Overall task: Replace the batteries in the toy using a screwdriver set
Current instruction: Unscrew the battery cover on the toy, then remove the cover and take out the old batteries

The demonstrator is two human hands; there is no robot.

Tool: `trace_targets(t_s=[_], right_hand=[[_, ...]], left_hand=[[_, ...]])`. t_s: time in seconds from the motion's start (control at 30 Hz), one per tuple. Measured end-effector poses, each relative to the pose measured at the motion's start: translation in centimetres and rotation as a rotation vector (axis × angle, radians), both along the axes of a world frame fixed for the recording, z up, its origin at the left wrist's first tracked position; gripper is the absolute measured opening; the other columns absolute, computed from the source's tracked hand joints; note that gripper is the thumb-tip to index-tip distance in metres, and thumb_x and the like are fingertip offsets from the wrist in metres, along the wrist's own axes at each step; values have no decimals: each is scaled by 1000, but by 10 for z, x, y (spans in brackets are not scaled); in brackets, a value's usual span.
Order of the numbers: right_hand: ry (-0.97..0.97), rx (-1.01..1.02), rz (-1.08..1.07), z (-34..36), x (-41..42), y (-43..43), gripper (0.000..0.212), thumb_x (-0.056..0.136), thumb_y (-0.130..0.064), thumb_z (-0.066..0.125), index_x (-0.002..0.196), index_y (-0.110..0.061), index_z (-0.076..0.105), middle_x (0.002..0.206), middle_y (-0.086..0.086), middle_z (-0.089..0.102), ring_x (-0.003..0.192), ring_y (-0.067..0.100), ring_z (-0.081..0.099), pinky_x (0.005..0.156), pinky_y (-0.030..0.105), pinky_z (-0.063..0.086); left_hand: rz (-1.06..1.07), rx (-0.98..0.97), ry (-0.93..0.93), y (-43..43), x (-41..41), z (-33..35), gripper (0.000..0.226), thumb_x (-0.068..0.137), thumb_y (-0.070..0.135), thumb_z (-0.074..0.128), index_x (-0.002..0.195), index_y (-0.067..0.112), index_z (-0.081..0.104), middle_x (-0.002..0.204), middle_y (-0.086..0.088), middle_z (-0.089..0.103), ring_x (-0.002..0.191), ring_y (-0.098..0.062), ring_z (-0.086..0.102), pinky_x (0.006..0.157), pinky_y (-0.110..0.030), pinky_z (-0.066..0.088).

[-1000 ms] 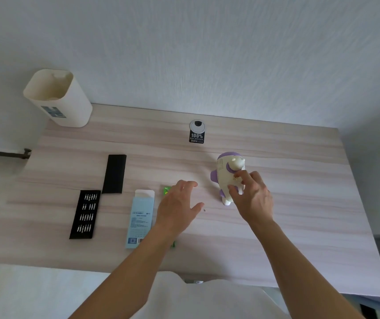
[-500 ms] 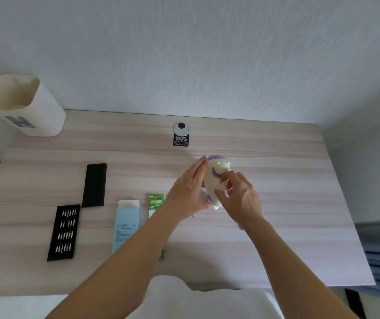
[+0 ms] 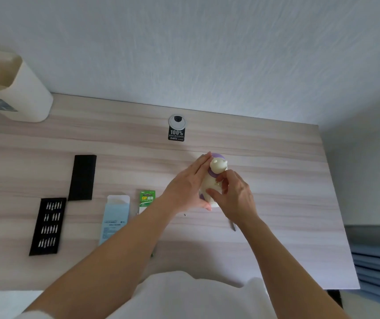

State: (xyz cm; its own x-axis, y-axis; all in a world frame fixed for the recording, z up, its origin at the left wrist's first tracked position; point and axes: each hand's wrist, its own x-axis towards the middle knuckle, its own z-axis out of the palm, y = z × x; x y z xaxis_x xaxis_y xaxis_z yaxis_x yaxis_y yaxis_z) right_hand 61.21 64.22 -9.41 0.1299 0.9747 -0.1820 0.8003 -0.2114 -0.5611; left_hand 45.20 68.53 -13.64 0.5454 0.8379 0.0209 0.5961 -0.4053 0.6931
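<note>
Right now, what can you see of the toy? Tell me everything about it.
The toy is a small bear-shaped figure, cream-white with purple patches at neck, back and lower side, smooth like plastic. It is upright, head up, over the wooden table, right of centre; its base is hidden. The left hand lays straight fingers flat along one side; the right hand curls fingers and thumb on its front.

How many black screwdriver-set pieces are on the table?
2: the bit tray at front left, and the plain black cover just behind it. Others may be hidden beneath the left forearm.
</note>
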Motion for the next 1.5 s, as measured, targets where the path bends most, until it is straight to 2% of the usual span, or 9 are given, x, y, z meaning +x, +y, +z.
trace_targets(t_s=[0.43,0.57,0.73,0.97,1.13,1.2,1.3,1.4,1.5], right_hand=[[15,-26,1,2,-1,3,34,75,-34,77,89,-24,48,78,-13,48,68,6,47,60,27,38],[-4,-14,11,1,-3,1,34,77,-34,76,94,-22,49,82,-12,48,70,12,49,61,28,38],[-3,-15,-6,1,-5,-3,40,80,-34,76,106,-16,52,95,-1,50,78,21,54,66,37,50],[68,27,-18,1,-4,-9,32,80,-30,75,98,-21,50,90,-7,54,74,15,54,63,36,50],[190,91,-107,2,-2,-19,25,76,-23,79,93,-19,61,87,-7,58,69,14,56,60,29,49],[264,104,-109,2,2,-24,18,74,-18,81,84,-21,66,84,-6,59,66,11,57,61,23,48],[332,150,-103,3,13,-31,21,70,-11,84,68,-22,66,78,-4,61,64,9,58,62,15,45],[443,138,-220,7,33,-39,21,73,-9,81,63,-23,69,75,-3,66,66,13,62,64,27,55],[597,93,-383,4,58,-48,9,83,-10,77,79,-15,71,76,7,74,73,28,71,65,34,62]], left_hand=[[9,8,-17,-1,-2,-1,139,45,35,98,156,7,20,166,-3,16,152,-11,17,117,-18,21],[9,-1,-3,-1,-2,2,139,46,37,98,157,8,19,166,-3,14,152,-10,14,119,-19,19],[5,-21,19,-1,-2,4,140,47,39,97,158,11,17,167,2,11,153,-9,13,119,-24,25],[-6,-45,38,-2,0,7,139,49,39,97,159,13,16,167,5,8,153,-8,13,118,-26,30],[-5,-65,56,-1,0,8,138,52,41,96,159,15,13,168,8,4,153,-8,15,117,-28,32],[-6,-53,68,-2,-1,8,138,53,44,95,159,16,12,168,9,3,152,-8,15,117,-26,31],[-9,-23,60,-3,0,4,137,53,45,95,159,14,14,168,6,5,153,-11,14,117,-26,29],[-15,-24,65,-3,2,3,139,52,45,96,159,11,14,168,4,5,154,-12,9,120,-24,21],[-16,-44,60,-3,3,3,141,52,46,95,159,10,11,168,3,3,154,-13,7,122,-29,21]])
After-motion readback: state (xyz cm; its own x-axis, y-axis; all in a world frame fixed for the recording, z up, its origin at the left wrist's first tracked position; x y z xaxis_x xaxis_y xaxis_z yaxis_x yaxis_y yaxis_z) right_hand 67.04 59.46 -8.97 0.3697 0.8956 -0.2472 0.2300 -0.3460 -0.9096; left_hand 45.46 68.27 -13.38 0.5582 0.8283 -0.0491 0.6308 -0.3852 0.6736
